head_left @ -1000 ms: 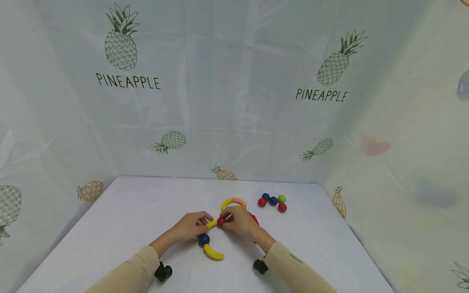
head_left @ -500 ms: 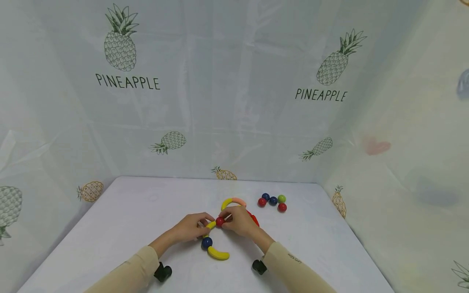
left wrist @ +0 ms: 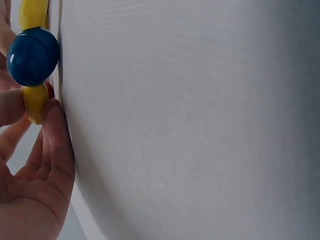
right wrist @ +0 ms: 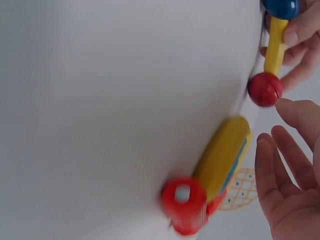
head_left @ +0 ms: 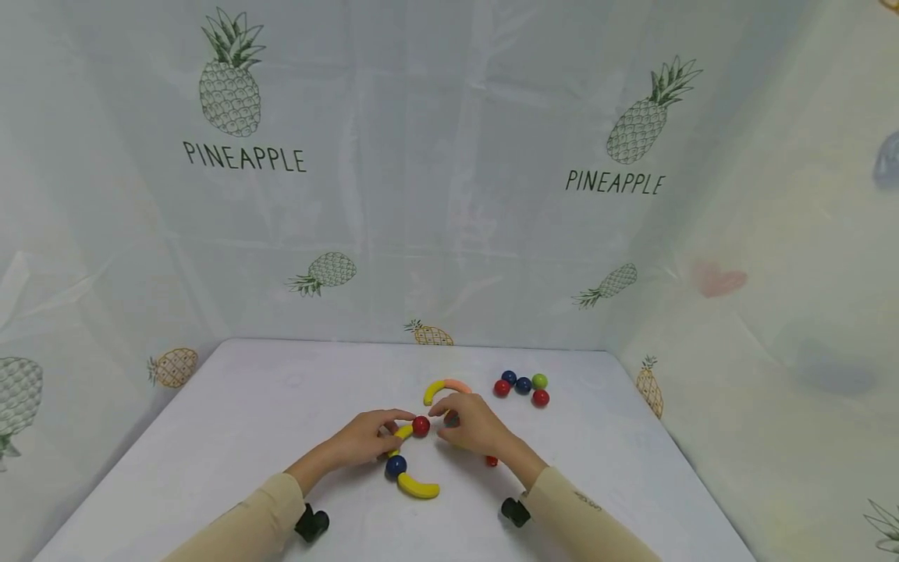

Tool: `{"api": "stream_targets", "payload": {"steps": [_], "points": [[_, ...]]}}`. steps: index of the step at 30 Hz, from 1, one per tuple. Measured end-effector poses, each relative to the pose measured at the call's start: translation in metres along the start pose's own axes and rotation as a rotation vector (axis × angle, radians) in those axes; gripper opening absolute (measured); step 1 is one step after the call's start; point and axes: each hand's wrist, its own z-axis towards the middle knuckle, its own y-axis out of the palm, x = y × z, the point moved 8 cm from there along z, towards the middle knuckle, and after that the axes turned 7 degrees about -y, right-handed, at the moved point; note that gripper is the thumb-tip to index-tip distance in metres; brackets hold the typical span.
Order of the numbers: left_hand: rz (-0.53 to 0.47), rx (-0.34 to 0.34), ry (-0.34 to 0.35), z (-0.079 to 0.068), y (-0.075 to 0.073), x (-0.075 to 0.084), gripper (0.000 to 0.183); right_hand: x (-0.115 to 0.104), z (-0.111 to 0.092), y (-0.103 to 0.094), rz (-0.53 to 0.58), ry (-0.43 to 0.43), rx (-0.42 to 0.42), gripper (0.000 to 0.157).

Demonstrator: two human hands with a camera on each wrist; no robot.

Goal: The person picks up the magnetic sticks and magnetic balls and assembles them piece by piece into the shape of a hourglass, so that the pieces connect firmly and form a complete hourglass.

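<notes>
My left hand [head_left: 365, 437] pinches a yellow curved bar [right wrist: 274, 47] between thumb and fingers. At that bar's far end sits a red ball [head_left: 421, 425], at its near end a dark blue ball [left wrist: 31, 57]. A second yellow curved bar [head_left: 418, 487] extends from the blue ball toward the table's near side. Just right of the red ball is my right hand [head_left: 472, 423], its fingers spread and holding nothing. Below it in the right wrist view lie a yellow bar with a blue stripe [right wrist: 220, 155] and a red piece with a pale end [right wrist: 185, 200].
Several balls lie at the back right, among them a green ball [head_left: 539, 382] and a red ball [head_left: 502, 388]. Behind my right hand, a yellow curved bar [head_left: 433, 392] meets a peach one [head_left: 458, 385]. A pineapple-print curtain [head_left: 449, 195] hangs behind the white table [head_left: 281, 406].
My right hand has let go of the red ball and drawn off to the right. The blue ball and near yellow bar have swung slightly right; the left hand keeps its grip.
</notes>
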Motion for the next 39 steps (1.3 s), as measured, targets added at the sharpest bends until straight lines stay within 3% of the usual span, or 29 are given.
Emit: {"api": "stream_targets", "payload": {"steps": [8, 16, 23, 39], "points": [[0.013, 0.005, -0.014, 0.003, 0.002, -0.002, 0.045, 0.009, -0.027, -0.019, -0.096, 0.031, -0.017, 0.032], [0.011, 0.005, -0.013, 0.003, 0.002, -0.002, 0.046, 0.018, -0.046, -0.021, -0.072, 0.016, -0.037, 0.028], [0.014, 0.011, -0.025, 0.003, 0.001, -0.003, 0.046, 0.023, -0.047, -0.013, -0.145, 0.025, -0.078, 0.027], [0.013, 0.011, -0.021, 0.002, 0.001, -0.004, 0.046, 0.018, -0.043, -0.005, -0.161, 0.023, -0.165, 0.028]]}}
